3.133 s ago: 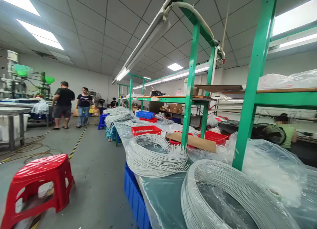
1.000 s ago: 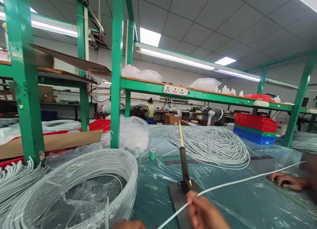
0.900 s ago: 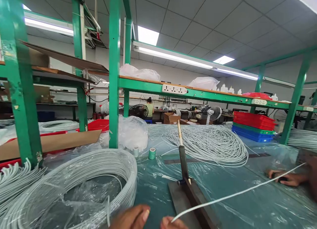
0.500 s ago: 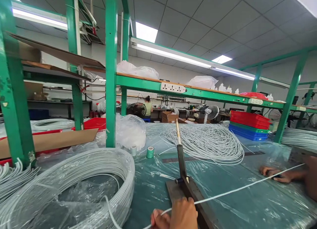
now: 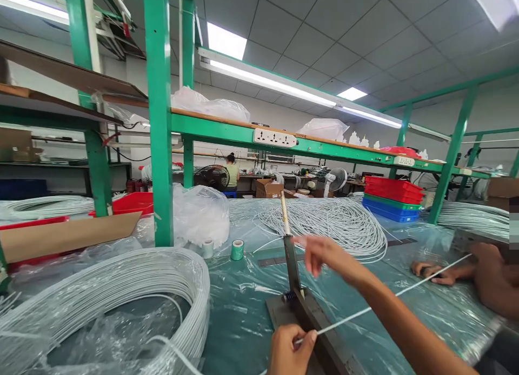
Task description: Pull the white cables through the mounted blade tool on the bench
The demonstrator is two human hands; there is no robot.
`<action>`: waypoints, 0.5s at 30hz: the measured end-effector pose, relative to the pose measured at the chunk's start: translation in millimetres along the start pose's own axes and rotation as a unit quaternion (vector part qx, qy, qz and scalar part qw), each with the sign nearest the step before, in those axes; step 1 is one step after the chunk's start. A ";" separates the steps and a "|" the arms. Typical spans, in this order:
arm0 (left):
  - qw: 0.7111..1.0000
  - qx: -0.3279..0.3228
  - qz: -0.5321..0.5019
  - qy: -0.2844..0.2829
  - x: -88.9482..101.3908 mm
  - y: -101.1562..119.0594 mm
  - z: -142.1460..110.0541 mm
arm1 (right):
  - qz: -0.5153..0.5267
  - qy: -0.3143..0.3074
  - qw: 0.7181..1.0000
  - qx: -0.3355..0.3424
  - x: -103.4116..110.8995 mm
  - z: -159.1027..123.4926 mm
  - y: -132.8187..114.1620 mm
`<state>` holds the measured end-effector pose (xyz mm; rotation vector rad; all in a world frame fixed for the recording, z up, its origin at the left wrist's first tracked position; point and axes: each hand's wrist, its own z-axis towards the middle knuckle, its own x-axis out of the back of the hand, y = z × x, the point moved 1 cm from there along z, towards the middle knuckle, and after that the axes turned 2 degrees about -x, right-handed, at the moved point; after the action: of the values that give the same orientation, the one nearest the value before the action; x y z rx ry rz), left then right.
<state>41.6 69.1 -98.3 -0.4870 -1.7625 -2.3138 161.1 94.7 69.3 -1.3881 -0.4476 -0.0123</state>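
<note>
My left hand (image 5: 288,349) is at the bottom edge, pinched shut on a thin white cable (image 5: 357,314) where it crosses the base of a lever cutter (image 5: 308,321). The cable runs taut to the right, where another person's hand (image 5: 432,269) holds its far end on the table. My right hand (image 5: 320,253) is stretched forward with fingers apart, holding nothing, just right of the cutter's raised lever handle (image 5: 286,223). A large coil of white cable (image 5: 121,294) in clear plastic lies to the left of the cutter.
A loose heap of white cable (image 5: 332,223) lies behind the cutter, and two small tape rolls (image 5: 237,249) stand by a green post (image 5: 160,121). Stacked red, green and blue trays (image 5: 391,196) sit at the right. Clear plastic sheet covers the green table (image 5: 243,310). A person sits far behind.
My right arm has come into view and reached forward to beside the lever handle. My left hand still pinches the cable on the cutter base. The view has shifted slightly right.
</note>
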 end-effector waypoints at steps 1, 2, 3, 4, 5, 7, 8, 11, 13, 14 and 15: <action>1.000 -0.009 -0.006 -0.002 -2.2 -3.4 2.2 | -0.010 0.080 0.997 -0.012 14.1 24.7 -7.3; 1.000 -0.014 -0.014 -0.004 -4.2 -7.3 4.7 | -0.009 0.119 0.993 -0.027 26.2 50.9 -11.9; 1.000 -0.012 -0.025 -0.008 -5.9 -11.7 7.4 | -0.009 0.137 0.990 -0.044 36.3 76.4 -14.1; 0.999 -0.007 -0.036 -0.013 -7.5 -16.2 10.2 | -0.006 0.147 0.987 -0.067 44.4 99.7 -14.5; 0.999 -0.004 -0.044 -0.019 -8.9 -20.5 12.8 | -0.001 0.144 0.985 -0.090 50.0 119.6 -13.8; 0.998 0.003 -0.052 -0.032 -11.2 -27.6 17.3 | 0.013 0.129 0.983 -0.130 54.3 147.8 -11.0; 0.998 0.006 -0.053 -0.035 -12.1 -30.0 18.8 | 0.023 0.117 0.982 -0.144 53.6 156.7 -9.5; 0.998 0.021 -0.056 -0.029 -13.2 -33.0 20.6 | 0.052 0.087 0.981 -0.168 46.5 170.3 -6.5; 0.998 0.025 -0.062 -0.020 -12.6 -32.3 19.9 | 0.065 0.083 0.977 -0.183 42.3 173.6 -6.2; 0.997 0.026 -0.066 -0.018 -12.2 -31.7 19.4 | 0.070 0.085 0.976 -0.190 41.4 174.1 -7.0; 0.997 0.028 -0.071 -0.019 -11.7 -31.1 18.9 | 0.075 0.086 0.974 -0.195 41.5 173.5 -8.5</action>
<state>44.3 95.3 -126.0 -0.4121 -1.9329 -2.3560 145.1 267.9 109.7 -1.7876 -0.1987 -0.1011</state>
